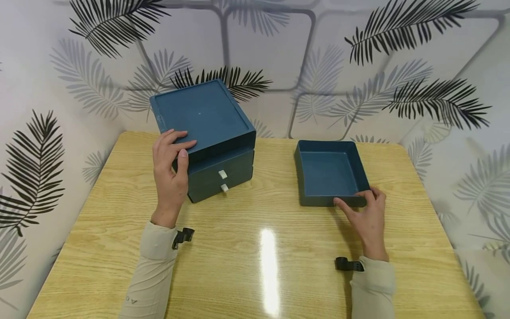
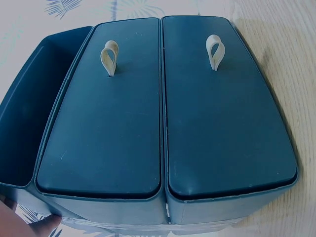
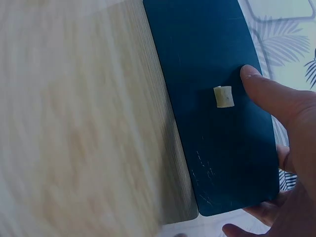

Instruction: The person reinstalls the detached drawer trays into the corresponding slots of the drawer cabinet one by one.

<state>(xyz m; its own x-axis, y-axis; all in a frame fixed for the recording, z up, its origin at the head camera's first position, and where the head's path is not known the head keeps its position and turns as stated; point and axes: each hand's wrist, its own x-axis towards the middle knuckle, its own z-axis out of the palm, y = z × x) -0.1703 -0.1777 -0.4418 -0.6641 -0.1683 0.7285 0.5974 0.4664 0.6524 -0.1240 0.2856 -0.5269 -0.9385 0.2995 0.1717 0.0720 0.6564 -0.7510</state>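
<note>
A dark blue drawer cabinet (image 1: 203, 117) stands at the back left of the table, with its top slot empty. Two closed drawers (image 2: 106, 128) with small pale pull loops fill the slots below. My left hand (image 1: 170, 173) rests on the cabinet's front left corner, its fingers lying over the top. To the right, a removed blue drawer (image 1: 328, 173) sits with its open side up and nothing inside. My right hand (image 1: 368, 217) grips that drawer at its front right corner. In the right wrist view, the thumb lies on the drawer front beside the pale pull tab (image 3: 224, 97).
Both objects are on a light wood table (image 1: 235, 248). Behind it rises a wall covering with a leaf pattern (image 1: 271, 53). A strip of glare (image 1: 269, 270) shines on the tabletop between my arms.
</note>
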